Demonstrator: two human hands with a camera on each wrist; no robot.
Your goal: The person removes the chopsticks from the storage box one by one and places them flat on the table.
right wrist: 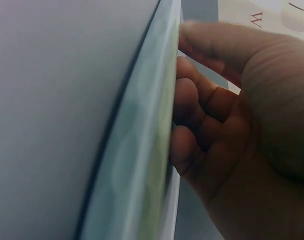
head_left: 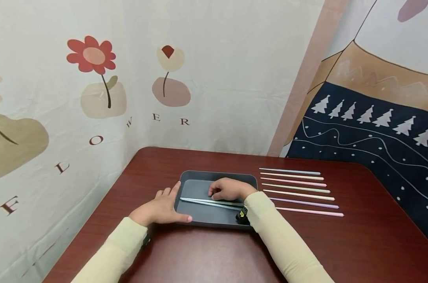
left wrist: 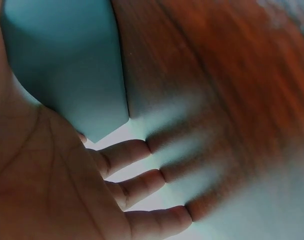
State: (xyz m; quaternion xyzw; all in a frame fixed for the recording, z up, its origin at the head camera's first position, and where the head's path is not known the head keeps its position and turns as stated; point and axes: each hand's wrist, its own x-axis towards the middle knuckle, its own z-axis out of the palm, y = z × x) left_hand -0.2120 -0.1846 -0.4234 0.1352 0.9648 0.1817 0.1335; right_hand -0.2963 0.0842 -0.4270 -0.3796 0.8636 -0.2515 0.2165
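A dark grey rectangular tray (head_left: 200, 215) lies on the table, its corner (left wrist: 67, 75) large in the left wrist view. My left hand (head_left: 161, 208) is spread at its left end, thumb along the front rim and a fingertip at the back-left side. Pale blue and green chopsticks (head_left: 208, 202) lie lengthwise in the tray, their left ends together. Over the tray, just behind them, is my right hand (head_left: 229, 189), fingers loosely curled with a gap to the thumb. In the right wrist view its thumb tip is right at the edge of the chopsticks (right wrist: 152, 150), which partly hide the fingertips.
Several pastel chopsticks (head_left: 297, 186) lie in a spaced row right of the tray, the nearest ones passing close to the right forearm. A small black device (head_left: 241, 216) sits at the right wrist. Behind the reddish-brown table (head_left: 207, 251) hangs a printed flower curtain (head_left: 228, 78).
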